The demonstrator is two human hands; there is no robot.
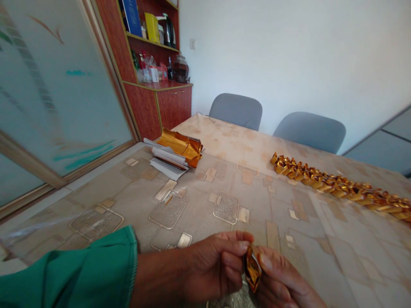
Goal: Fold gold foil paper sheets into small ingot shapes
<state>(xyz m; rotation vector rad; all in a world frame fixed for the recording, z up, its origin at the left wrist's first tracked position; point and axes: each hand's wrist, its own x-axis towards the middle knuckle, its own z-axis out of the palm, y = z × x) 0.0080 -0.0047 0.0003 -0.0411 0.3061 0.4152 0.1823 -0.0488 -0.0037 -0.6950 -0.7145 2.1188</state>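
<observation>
Between my two hands, above the near edge of the table, is a small folded piece of gold foil paper point(252, 270), pointed at its lower end. My left hand point(215, 265), coming out of a green sleeve, pinches its upper left side between thumb and fingers. On the other side, my right hand point(282, 278) grips it with the thumb pressed against the foil; the fingers behind are partly hidden. A long row of folded gold foil pieces point(337, 186) lies at the right. Farther left rests a stack of gold foil sheets point(180, 145) with white backs.
The table point(199, 196) has a patterned clear-covered cloth. Two grey chairs point(236, 111) stand along its far side by the white wall. A red-brown cabinet point(173, 102) with bottles and a kettle stands at the back left, beside a frosted glass door point(64, 85).
</observation>
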